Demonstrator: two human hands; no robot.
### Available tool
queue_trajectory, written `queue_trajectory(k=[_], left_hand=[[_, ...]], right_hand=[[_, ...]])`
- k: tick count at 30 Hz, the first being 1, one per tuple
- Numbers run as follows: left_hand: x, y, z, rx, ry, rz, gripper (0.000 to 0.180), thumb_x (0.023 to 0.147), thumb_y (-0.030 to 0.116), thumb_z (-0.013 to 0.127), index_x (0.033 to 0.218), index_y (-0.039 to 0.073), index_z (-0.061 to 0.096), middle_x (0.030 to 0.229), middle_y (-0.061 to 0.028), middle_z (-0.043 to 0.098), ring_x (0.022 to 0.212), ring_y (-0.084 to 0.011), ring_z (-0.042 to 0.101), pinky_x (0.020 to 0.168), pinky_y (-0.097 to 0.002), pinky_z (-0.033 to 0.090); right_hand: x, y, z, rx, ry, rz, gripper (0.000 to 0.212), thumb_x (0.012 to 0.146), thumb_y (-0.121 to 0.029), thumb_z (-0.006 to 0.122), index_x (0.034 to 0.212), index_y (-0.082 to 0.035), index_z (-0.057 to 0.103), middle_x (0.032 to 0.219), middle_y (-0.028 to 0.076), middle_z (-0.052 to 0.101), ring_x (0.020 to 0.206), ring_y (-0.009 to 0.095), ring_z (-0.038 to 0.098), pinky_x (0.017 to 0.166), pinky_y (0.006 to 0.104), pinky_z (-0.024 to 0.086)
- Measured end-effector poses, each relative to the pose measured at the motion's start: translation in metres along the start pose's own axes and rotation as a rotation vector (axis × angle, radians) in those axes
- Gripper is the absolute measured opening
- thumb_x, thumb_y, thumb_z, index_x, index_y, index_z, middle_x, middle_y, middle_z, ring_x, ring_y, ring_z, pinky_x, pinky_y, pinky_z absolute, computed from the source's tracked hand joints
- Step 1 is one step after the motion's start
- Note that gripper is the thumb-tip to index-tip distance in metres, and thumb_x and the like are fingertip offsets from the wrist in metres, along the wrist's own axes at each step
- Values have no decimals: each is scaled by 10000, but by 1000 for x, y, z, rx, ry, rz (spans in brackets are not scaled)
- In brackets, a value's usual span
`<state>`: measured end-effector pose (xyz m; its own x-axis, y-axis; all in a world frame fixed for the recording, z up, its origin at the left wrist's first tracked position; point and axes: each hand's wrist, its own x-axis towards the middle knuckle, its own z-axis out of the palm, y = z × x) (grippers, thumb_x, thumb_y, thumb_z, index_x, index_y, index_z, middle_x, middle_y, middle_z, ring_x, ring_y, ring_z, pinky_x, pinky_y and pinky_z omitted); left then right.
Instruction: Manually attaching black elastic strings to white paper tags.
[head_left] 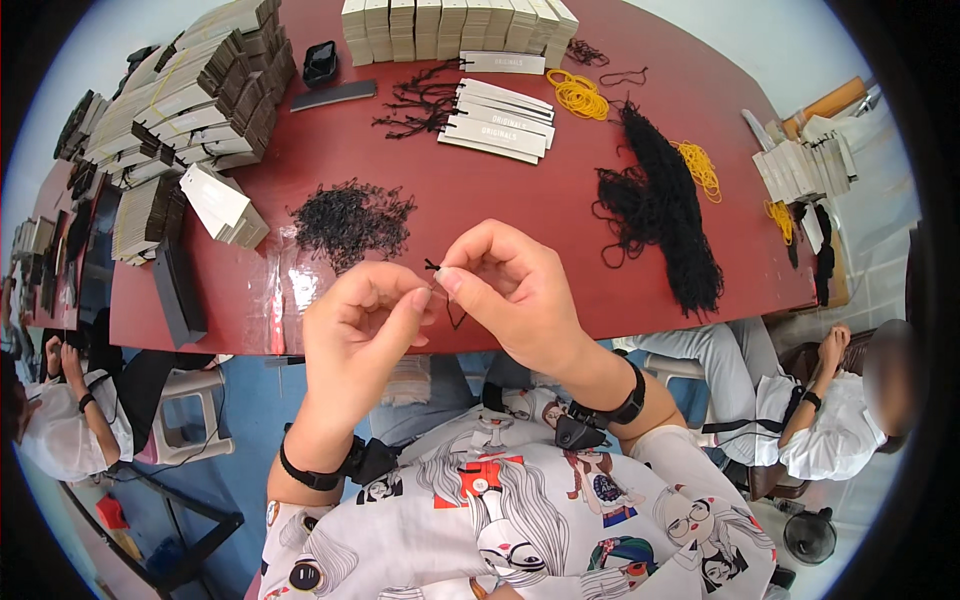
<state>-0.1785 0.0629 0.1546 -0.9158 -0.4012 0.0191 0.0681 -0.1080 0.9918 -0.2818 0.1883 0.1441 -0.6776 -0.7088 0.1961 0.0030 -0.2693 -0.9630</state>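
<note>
By the surface's (500, 185) near edge, the right hand (515, 290) pinches a black cord (433, 265); the left hand (360, 320) presses thumb to finger beside it, perhaps gripping too, from where I stand. A black skein (668, 210) lies toward the right edge.

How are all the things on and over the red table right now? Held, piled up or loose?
Right bare hand: pinching
Left bare hand: fingertips close together, grip unclear
Thin black cord: held in the right hand
White rectangular card tags: overlapping, lying flat
Long black stringy bundle: loose, spread out
Round yellow bands: loosely heaped
Small thin black loops: heaped, scattered at edges
Tall grey-white card stacks: piled up
</note>
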Motion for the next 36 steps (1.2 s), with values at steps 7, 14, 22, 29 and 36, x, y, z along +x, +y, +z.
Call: queue_trajectory(k=[7,14,22,29,36], left_hand=[[1,-2,5,140,129,172,18,852,-2,560,867,-11,563,776,-64,637,651,-69,571,562,-176,453],[-2,-4,8,284,195,251,44,806,-29,610,834,-10,582,773,-44,634,672,-50,569,609,-180,460],[-3,-4,7,429,248,341,62,773,-27,650,799,3,603,711,-14,620,597,-28,558,533,-175,454],[-3,-5,9,519,293,403,73,760,-14,668,793,11,608,690,-24,614,574,-41,564,514,-179,453],[-5,-4,10,547,290,414,77,757,6,679,786,15,609,684,-35,620,572,-59,581,504,-191,456]], right_hand=[[3,-9,0,-774,82,-520,140,641,-5,641,727,-65,549,635,43,515,570,213,507,543,310,422],[3,-10,1,-858,71,-579,156,630,2,636,702,-70,518,616,49,481,569,224,494,537,324,414],[3,-11,3,-1000,106,-661,163,611,0,633,704,-60,514,618,58,459,569,228,482,528,330,410],[1,-11,4,-1088,68,-754,170,594,-48,641,728,-52,537,642,51,442,590,208,474,547,316,406],[2,-11,4,-1116,53,-776,168,602,-67,641,733,-49,538,640,52,432,588,208,469,543,312,400]])
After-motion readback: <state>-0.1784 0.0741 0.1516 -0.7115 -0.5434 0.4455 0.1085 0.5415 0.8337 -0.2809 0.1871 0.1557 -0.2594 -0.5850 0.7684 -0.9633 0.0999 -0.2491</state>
